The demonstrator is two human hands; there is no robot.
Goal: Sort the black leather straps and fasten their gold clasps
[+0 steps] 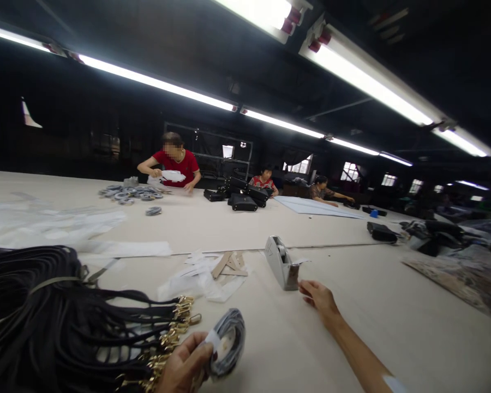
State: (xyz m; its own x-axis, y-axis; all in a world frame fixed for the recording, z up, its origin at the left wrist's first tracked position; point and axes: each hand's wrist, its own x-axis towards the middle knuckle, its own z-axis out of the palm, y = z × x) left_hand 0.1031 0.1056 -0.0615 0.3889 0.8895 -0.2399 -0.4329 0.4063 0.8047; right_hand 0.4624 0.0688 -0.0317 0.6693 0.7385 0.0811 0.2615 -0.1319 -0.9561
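Left hand grips grey coil, near centre; right hand, fingers curled beside tape dispenser, hold unclear | white band across coil; bundling seems part done, securing perhaps remaining; similar coils piled far left

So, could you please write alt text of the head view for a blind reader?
The left hand holds a grey, apparently plastic-wrapped coil while the right hand is at the front of a tape dispenser on a pale worktable. Black straps with gold-coloured snap hooks lie at left; three co-workers are beyond.
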